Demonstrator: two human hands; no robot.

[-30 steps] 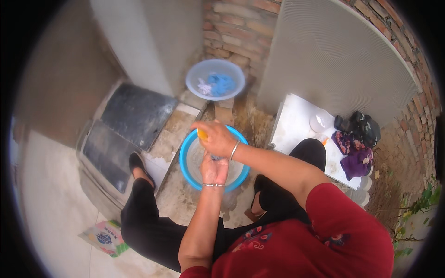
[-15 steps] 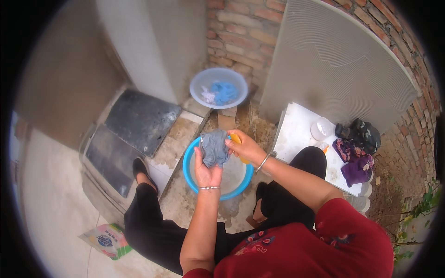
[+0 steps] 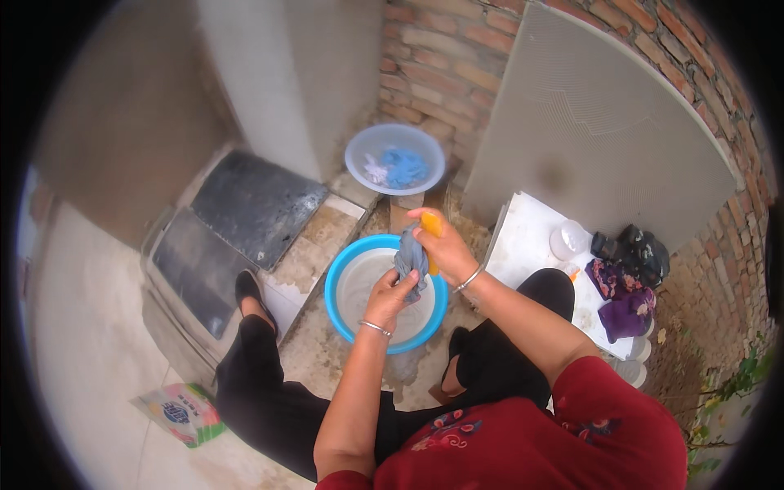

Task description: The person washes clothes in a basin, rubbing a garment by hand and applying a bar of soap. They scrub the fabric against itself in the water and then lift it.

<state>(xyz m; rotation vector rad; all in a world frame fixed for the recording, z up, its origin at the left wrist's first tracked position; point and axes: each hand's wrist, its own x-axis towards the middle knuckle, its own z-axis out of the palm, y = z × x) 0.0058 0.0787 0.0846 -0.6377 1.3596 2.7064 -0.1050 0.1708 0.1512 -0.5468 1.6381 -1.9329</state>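
A wet-looking grey cloth (image 3: 411, 260) hangs bunched over the right side of a blue-rimmed basin (image 3: 330, 294) of cloudy water. My left hand (image 3: 389, 299) is closed on its lower end, thumb on top. With my right hand (image 3: 447, 249) I grip a yellow-orange bar (image 3: 431, 224), which looks like laundry soap. The fingers of that hand also touch the upper part of the cloth, and part of the bar is hidden behind them.
Beyond the basin stands a pale bowl (image 3: 354, 173) with blue and white cloths inside. At right, a white board (image 3: 516, 237) bears a clear tub (image 3: 569, 240), dark clothing and purple patterned cloth (image 3: 627, 314). A detergent bag (image 3: 181, 413) lies at lower left. Dark slabs (image 3: 260, 208) cover the left ledge.
The grey cloth was spread over my left palm and is now gathered narrow. My left hand has turned over to grip it, and the yellow bar is raised more upright in my right hand.
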